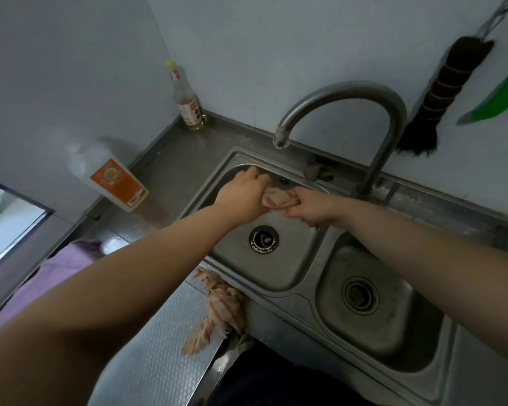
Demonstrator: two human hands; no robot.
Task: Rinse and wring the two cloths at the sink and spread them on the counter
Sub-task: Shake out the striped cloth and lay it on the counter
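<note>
The stainless steel desk (170, 171) ran along the grey wall and carried a double-basin steel sink (308, 291). I stood over its left basin (294, 259), which held only a round black-rimmed drain (263, 239); the right basin (393, 341) had a darker strainer drain (360, 295) at its bottom. The curved dull-metal tap (349, 92) arched over the left basin, and I could not tell whether water ran from it.

Both my hands were above the left basin, holding a bunched pale pink-and-cream cloth (279, 196) between them. The fingers of my left hand (244, 194) were curled round one end of it, and my right hand (311, 208) gripped the other end in a closed fist, so the cloth sat tight and rumpled in the short gap.

A second cloth, crumpled with orange-pink stripes (220, 306), lay on the textured front part of the desk just beside the sink's near left corner, one end hanging over the edge. A lilac towel (71, 259) lay further left.

A clear plastic jug with an orange label (112, 177) stood by the wall, and a slim glass bottle with a yellow cap (185, 98) stood in the back corner.
</note>
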